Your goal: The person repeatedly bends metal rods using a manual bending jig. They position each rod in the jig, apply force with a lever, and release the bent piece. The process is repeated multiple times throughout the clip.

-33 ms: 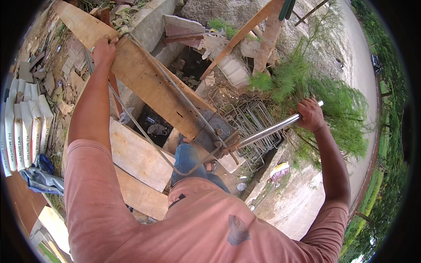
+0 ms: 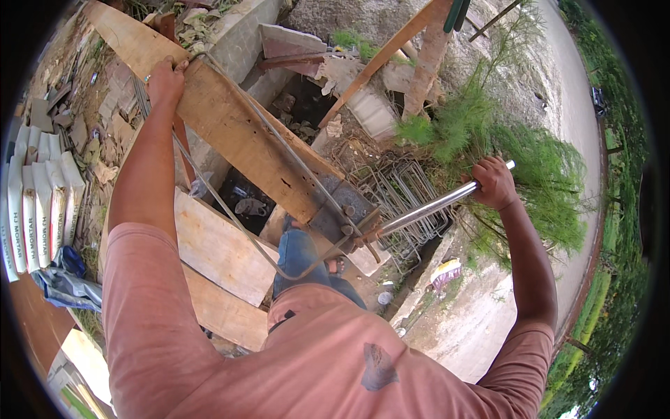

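A: You're outdoors on rough, littered ground, with a paved road [image 2: 583, 140] along your right and a green shrub [image 2: 541, 157] nearer in.

B: One wooden bench [image 2: 230, 133] slants across your front. Just beside its near end lies a heap of bent stirrups [image 2: 401, 192], too tangled for you to count.

A: You've got one long bent rod [image 2: 296, 158], one leg lying along the bench, another looping past your jeans [image 2: 300, 255]. Then one shiny steel pipe [image 2: 429, 208] and one steel plate [image 2: 359, 199] at the bench's end.

B: Your right hand [image 2: 494, 183] is wrapped round the pipe. Your left hand [image 2: 166, 80] is curled at the bench's edge, near the rod's far bend; whether it grips the rod, I can't tell.

A: And your open room?

B: Bare ground between stirrups and road; a dark pit [image 2: 244, 199] below the bench's near-side edge; your pipe's outer end pokes just past your right hand, near the shrub.
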Action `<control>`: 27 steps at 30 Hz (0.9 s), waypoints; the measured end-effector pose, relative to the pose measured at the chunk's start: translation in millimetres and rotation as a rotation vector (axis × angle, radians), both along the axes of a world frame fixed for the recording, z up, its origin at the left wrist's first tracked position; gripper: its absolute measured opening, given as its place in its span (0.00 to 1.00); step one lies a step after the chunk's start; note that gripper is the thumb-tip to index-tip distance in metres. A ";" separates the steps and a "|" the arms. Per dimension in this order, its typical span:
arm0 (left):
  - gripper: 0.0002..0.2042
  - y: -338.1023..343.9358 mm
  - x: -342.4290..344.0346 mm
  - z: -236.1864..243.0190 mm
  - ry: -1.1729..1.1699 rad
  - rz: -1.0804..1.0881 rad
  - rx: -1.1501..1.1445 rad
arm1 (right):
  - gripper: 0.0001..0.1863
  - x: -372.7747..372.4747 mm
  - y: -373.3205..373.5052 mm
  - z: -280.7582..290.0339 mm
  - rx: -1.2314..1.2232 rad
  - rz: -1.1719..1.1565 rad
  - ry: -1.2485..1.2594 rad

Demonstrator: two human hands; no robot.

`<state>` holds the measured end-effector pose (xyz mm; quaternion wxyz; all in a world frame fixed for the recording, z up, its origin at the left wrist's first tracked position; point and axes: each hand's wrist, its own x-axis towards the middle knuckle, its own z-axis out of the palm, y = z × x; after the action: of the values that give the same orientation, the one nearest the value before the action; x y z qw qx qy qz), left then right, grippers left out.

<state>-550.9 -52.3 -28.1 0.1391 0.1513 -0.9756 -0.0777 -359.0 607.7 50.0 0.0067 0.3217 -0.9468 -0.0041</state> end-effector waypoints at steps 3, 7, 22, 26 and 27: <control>0.23 0.1 -2.1 -7.2 0.055 0.003 -0.023 | 0.17 1.7 3.1 -3.7 0.028 -0.067 -0.052; 0.24 -11.7 -12.9 -13.1 0.087 0.003 -0.023 | 0.12 -1.8 17.4 -22.9 0.022 -0.200 0.023; 0.22 -15.9 -27.4 -11.0 0.085 -0.076 -0.054 | 0.06 49.1 4.9 -41.7 -0.072 -0.473 0.238; 0.20 -9.6 -25.7 -2.3 0.036 -0.072 -0.016 | 0.03 142.6 -11.1 -59.5 -0.076 -0.731 0.273; 0.20 -12.5 -27.2 -1.8 0.030 -0.075 -0.022 | 0.04 171.5 -19.2 -62.9 -0.083 -0.812 0.288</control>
<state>-578.0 -64.9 -29.9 0.1523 0.1119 -0.9791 -0.0746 -187.5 588.6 -13.0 0.1497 -0.0812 -0.9853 -0.0134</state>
